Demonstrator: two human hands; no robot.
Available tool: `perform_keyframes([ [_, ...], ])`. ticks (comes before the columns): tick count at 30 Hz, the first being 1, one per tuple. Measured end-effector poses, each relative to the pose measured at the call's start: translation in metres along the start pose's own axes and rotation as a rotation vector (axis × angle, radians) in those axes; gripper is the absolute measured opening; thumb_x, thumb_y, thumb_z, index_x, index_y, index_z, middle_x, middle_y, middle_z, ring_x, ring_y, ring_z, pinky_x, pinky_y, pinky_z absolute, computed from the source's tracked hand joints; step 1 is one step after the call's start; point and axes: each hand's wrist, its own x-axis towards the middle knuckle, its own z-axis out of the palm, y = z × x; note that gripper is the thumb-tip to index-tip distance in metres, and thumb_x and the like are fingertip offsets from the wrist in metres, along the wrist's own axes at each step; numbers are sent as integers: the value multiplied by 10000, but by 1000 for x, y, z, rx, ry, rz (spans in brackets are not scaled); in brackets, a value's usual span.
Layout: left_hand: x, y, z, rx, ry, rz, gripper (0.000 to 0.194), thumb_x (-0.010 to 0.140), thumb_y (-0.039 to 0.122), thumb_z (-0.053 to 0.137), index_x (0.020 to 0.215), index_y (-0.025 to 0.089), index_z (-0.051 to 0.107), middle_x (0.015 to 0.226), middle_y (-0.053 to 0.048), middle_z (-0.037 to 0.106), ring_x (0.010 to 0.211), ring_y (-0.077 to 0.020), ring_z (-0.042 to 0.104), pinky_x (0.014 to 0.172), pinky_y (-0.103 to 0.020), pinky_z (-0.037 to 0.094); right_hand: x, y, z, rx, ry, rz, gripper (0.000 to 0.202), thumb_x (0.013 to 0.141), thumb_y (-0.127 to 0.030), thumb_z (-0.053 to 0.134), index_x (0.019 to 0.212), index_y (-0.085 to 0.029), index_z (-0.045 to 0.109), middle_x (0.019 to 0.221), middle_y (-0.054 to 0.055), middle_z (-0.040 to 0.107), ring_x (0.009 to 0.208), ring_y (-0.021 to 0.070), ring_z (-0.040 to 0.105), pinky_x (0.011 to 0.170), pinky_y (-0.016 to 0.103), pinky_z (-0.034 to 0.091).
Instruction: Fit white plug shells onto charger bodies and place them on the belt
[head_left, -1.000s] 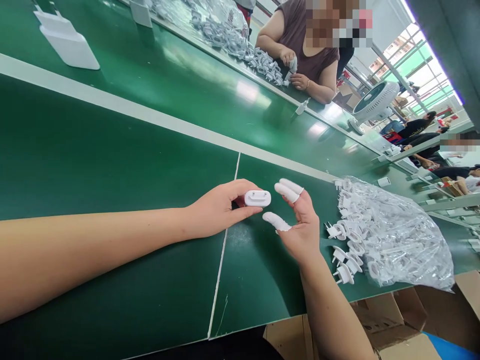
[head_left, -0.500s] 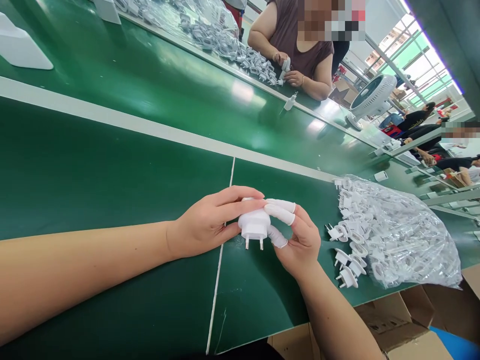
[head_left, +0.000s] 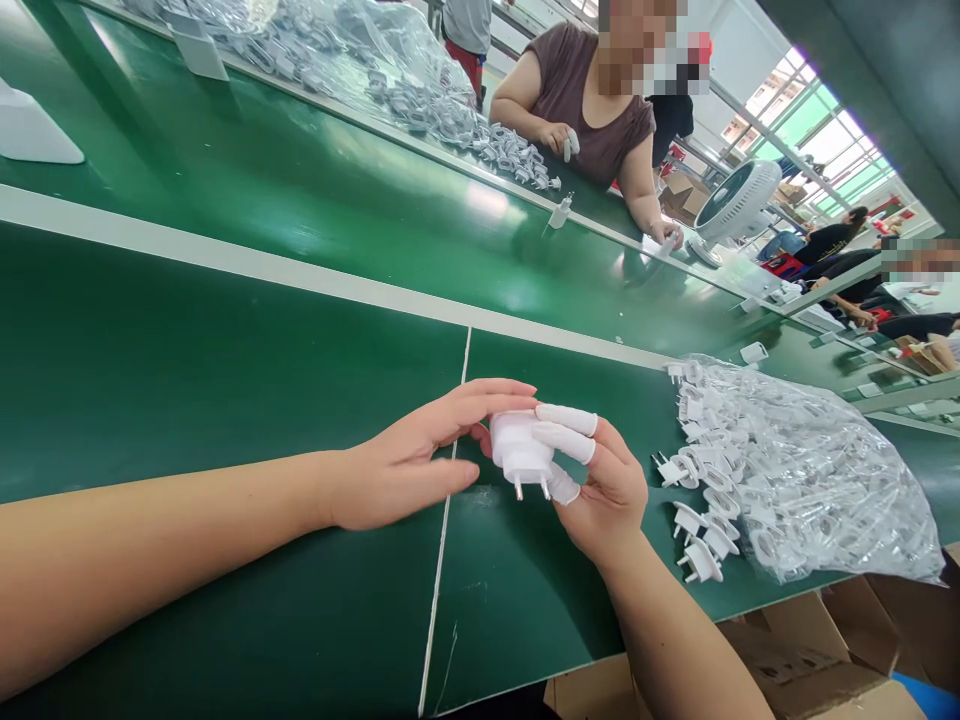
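Note:
A white plug adapter (head_left: 519, 450) with two metal pins pointing down is held above the green table. My right hand (head_left: 600, 480) grips it from the right, with white covers on its thumb and two fingers. To the left of it, my left hand (head_left: 427, 450) has its thumb spread away from the fingers. Its fingertips reach over the adapter's top edge; whether they touch it I cannot tell. Several loose white plug pieces (head_left: 701, 560) lie on the table right of my right hand.
A clear plastic bag (head_left: 832, 480) full of white plug parts lies at the right. Cardboard boxes (head_left: 795, 650) stand below the table edge. A green conveyor belt (head_left: 360, 225) crosses beyond a pale rail, carrying a white adapter (head_left: 561, 211). Across it sits a co-worker (head_left: 592, 110) near a pile of parts.
My left thumb has come away from the adapter and the left hand has opened. My right hand keeps hold of it. The co-worker's one arm has stretched out toward the belt.

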Motion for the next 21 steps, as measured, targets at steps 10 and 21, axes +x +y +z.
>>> perform_keyframes([
  [10,7,9,-4,25,-183,-219,444,1052,357,430,1473,263,539,1427,-67,612,1250,-241,600,1054,-355,509,-2,-11,-1,-176,-12,-123,403,847,-45,714,1205,-228,705,996,74,773,910,203,769,752,294,678],
  [21,10,20,6,-121,-66,-427,644,1060,609,258,1344,214,679,1211,-78,730,1093,-268,664,863,-348,572,2,-20,3,-135,-22,-51,242,874,-151,735,1100,-236,719,915,43,769,796,169,759,683,261,652],
])
